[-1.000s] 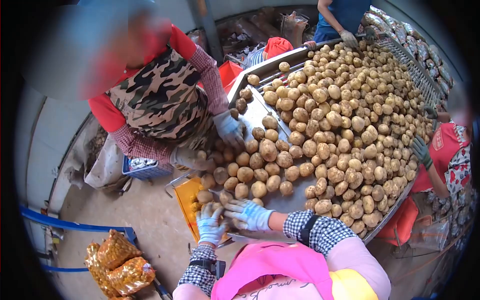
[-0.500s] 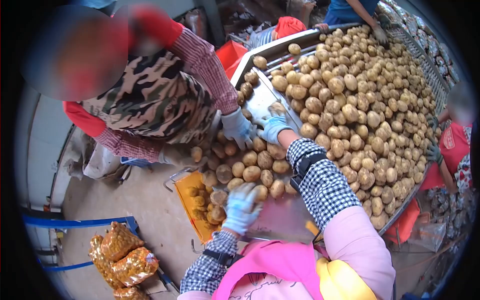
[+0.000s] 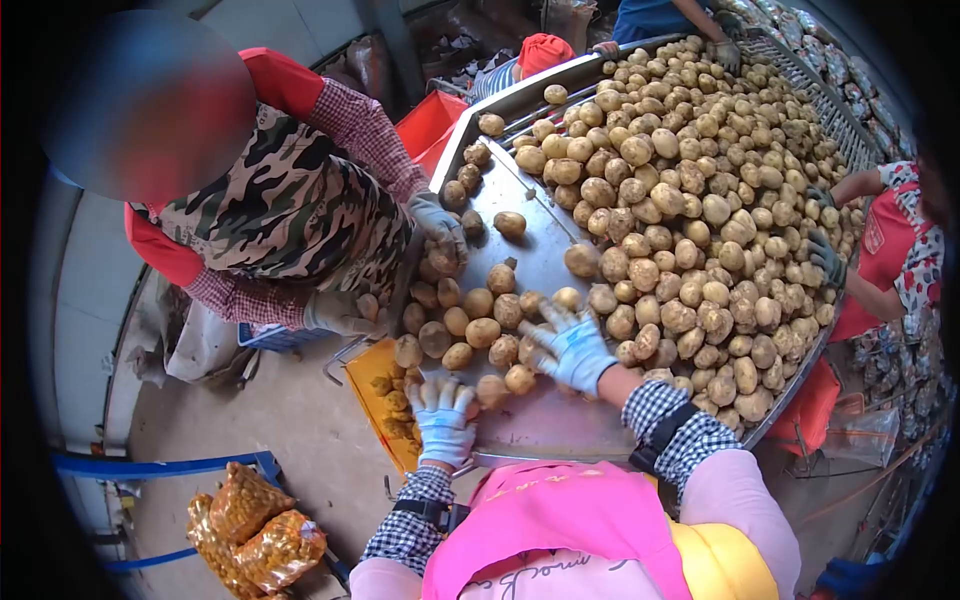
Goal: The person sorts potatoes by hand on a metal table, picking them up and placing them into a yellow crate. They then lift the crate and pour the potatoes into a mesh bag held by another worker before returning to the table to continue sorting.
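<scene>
Both of my hands wear light blue gloves over the metal sorting tray (image 3: 530, 425). My left hand (image 3: 442, 415) lies at the tray's near left corner with its fingers spread, beside several potatoes (image 3: 482, 332). My right hand (image 3: 572, 350) is spread with its fingertips on potatoes near the tray's middle. A large pile of potatoes (image 3: 720, 210) covers the right side. One potato (image 3: 509, 224) lies alone on the bare metal further up. An orange crate (image 3: 385, 405) holding potatoes stands left of my left hand.
Across the tray, a co-worker in a camouflage apron (image 3: 290, 210) has gloved hands at the left edge. Other people work at the right and far edges. Red crates (image 3: 430, 130) stand by the far side. Filled net bags (image 3: 255, 530) lie at the lower left.
My right hand has moved down and back toward me from the upper tray. My left hand has shifted left. The co-worker's hand has pulled left, and more bare metal shows.
</scene>
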The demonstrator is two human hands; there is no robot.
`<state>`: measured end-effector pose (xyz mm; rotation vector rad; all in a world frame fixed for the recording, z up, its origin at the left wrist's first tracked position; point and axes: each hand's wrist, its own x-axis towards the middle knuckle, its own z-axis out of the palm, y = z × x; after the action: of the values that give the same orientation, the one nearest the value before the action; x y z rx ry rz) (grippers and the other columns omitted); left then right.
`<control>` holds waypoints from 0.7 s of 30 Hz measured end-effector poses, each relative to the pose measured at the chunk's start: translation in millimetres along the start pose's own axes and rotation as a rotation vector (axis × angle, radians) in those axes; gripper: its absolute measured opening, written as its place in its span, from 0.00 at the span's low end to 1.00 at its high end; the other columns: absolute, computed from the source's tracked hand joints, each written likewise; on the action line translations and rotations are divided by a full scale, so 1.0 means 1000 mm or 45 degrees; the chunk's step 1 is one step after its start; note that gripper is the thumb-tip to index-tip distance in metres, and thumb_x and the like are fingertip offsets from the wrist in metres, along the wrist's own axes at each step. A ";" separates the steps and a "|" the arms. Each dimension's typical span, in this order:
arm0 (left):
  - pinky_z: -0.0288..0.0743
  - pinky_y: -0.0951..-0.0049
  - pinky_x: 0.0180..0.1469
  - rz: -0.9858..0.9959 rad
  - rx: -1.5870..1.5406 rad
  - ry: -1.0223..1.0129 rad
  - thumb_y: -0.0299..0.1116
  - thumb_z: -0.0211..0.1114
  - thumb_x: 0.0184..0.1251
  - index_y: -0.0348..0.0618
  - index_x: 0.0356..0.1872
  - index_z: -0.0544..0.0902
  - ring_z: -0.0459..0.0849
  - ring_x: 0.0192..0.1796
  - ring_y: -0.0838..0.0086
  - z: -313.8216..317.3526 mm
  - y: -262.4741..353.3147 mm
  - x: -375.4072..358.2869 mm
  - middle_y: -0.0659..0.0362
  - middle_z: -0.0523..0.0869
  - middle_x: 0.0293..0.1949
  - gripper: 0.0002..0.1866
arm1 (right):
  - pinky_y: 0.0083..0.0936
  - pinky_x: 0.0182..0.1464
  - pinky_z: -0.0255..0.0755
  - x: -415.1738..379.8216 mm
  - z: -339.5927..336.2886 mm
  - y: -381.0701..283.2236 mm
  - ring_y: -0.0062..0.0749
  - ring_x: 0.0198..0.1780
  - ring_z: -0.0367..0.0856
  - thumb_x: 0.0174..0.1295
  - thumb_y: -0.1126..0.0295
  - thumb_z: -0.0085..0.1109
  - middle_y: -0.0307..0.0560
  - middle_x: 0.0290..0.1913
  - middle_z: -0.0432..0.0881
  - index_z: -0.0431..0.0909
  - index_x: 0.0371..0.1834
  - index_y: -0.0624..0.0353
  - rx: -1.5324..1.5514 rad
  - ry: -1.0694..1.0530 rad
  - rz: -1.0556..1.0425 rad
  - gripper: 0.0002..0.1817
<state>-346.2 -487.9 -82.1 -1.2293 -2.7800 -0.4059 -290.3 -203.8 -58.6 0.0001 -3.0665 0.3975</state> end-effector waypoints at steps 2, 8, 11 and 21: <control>0.50 0.35 0.71 -0.143 0.039 -0.028 0.39 0.75 0.42 0.57 0.50 0.80 0.64 0.68 0.44 -0.011 -0.006 -0.011 0.55 0.74 0.60 0.27 | 0.59 0.74 0.45 -0.011 0.016 -0.026 0.54 0.75 0.59 0.65 0.48 0.52 0.54 0.75 0.62 0.70 0.70 0.38 0.036 0.046 -0.079 0.29; 0.76 0.57 0.56 -0.200 -0.303 0.209 0.33 0.72 0.50 0.44 0.55 0.78 0.81 0.55 0.51 -0.017 -0.042 0.015 0.48 0.81 0.55 0.27 | 0.56 0.74 0.49 -0.014 0.036 -0.076 0.58 0.71 0.63 0.60 0.53 0.59 0.54 0.70 0.68 0.73 0.67 0.44 0.136 0.069 -0.107 0.30; 0.75 0.57 0.56 -0.130 -0.007 0.069 0.31 0.69 0.52 0.47 0.62 0.73 0.78 0.59 0.52 -0.002 -0.053 0.069 0.47 0.78 0.58 0.32 | 0.56 0.70 0.55 -0.021 0.040 -0.081 0.57 0.69 0.65 0.60 0.56 0.59 0.54 0.68 0.70 0.75 0.63 0.47 0.191 0.090 -0.151 0.26; 0.78 0.57 0.50 -0.327 -0.022 -0.175 0.33 0.69 0.50 0.46 0.46 0.80 0.84 0.48 0.55 -0.006 -0.055 0.071 0.50 0.83 0.45 0.19 | 0.48 0.66 0.62 -0.056 0.028 -0.089 0.55 0.63 0.70 0.53 0.63 0.64 0.57 0.62 0.74 0.79 0.56 0.53 0.409 0.203 -0.087 0.24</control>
<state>-434.9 -473.5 -75.8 -0.9380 -3.0701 -0.3756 -235.3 -297.2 -66.0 0.0812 -2.8038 0.8353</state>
